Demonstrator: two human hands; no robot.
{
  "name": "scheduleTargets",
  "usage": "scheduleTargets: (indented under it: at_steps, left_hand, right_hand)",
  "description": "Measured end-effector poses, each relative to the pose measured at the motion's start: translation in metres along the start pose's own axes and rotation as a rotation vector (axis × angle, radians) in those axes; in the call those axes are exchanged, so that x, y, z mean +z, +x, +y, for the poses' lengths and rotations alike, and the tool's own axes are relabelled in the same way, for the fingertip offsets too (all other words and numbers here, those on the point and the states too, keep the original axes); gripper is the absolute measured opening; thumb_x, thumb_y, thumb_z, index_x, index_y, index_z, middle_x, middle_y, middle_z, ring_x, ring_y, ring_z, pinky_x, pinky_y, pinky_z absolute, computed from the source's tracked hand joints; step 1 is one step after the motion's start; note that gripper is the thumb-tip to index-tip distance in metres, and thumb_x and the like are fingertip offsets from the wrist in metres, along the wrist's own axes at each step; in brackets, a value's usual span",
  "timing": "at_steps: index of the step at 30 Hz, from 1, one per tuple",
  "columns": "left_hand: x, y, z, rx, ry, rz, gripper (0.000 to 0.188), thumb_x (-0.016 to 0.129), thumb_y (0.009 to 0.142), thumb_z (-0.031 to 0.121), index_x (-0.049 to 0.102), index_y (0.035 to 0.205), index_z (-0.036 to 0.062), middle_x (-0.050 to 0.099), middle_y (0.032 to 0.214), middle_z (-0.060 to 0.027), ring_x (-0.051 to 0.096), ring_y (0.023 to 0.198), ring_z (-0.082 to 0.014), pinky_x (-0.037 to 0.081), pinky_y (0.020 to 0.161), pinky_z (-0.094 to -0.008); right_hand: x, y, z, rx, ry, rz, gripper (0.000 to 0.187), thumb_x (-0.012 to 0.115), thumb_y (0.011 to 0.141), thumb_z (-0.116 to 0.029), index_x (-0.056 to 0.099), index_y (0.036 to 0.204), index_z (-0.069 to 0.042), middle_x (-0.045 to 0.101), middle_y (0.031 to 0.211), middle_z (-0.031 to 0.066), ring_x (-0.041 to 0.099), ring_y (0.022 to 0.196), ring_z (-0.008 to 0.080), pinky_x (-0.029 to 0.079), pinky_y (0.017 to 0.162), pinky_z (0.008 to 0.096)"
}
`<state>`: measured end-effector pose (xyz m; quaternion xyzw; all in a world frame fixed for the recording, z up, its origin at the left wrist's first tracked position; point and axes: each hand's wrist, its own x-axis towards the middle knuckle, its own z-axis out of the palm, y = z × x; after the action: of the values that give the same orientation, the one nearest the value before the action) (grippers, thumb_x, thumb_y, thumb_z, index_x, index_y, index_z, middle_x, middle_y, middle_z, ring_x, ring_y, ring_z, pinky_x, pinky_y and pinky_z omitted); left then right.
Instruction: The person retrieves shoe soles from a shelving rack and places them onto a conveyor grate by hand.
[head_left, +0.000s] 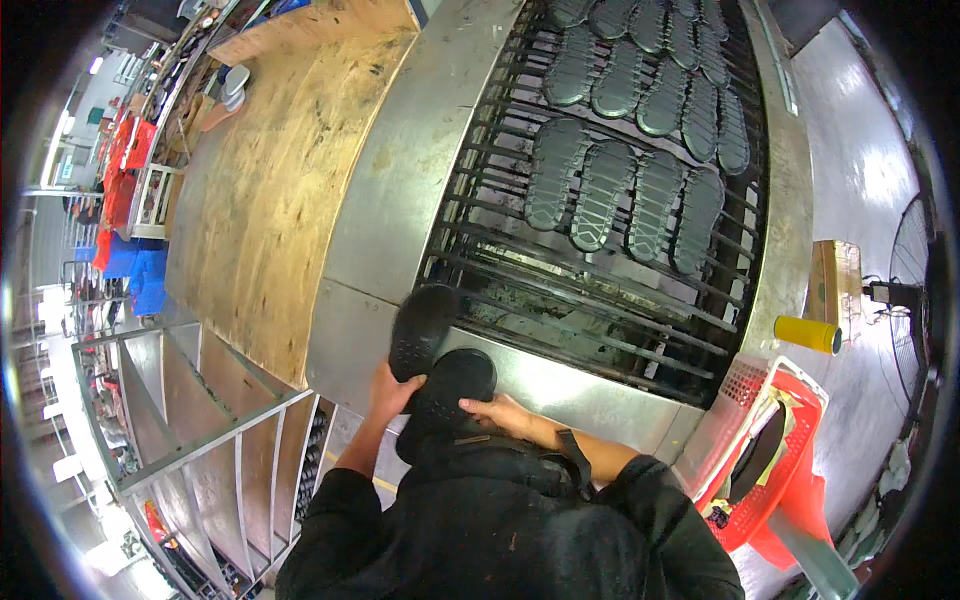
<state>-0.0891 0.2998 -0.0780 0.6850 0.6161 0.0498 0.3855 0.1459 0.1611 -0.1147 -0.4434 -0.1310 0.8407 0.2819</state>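
Evidently, the left hand (393, 391) has its grip closed on a black, oblong, rubber-looking sole (425, 318) at eight o'clock; the right hand (502, 413) grips a second black, oblong sole (462, 378) at six. Edge-held thumbs, spared faces: sound practice.

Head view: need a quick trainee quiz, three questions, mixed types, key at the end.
1. True or false: the left hand is empty.
2. What lies in rows on the barred rack? A: yellow cylinders. B: dark sole-shaped pieces. C: cardboard boxes.
3. Fill in: in the picture, the wooden board lies to the ___ of the rack.

Key: 1. False; it grips a black sole. 2. B. 3. Left.
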Motion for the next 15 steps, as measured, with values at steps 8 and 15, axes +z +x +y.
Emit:
scheduleTargets:
  at_steps: [8,15]
  left_hand:
    - [-0.056,-0.022,0.042,0.052,-0.256,-0.019,0.039,0.076,0.089,0.026,0.066,0.113,-0.0027,0.072,0.097,-0.0202,0.069,0.089,-0.0343,0.054,0.083,-0.0453]
    - [0.006,-0.043,0.01,0.132,-0.257,-0.356,0.067,0.061,0.099,0.052,0.055,0.14,-0.0014,0.06,0.138,-0.0221,0.057,0.128,-0.0288,0.045,0.107,-0.0444]
  right_hand:
    - [-0.008,0.018,0.019,-0.014,0.227,0.395,0.047,0.079,0.09,-0.038,0.067,0.12,-0.005,0.072,0.104,0.0069,0.065,0.079,0.0199,0.06,0.071,0.0365]
    - [0.004,0.001,0.023,-0.054,0.35,0.319,0.101,0.055,0.089,-0.08,0.042,0.153,-0.004,0.046,0.153,0.0163,0.05,0.129,0.0359,0.042,0.104,0.0525]
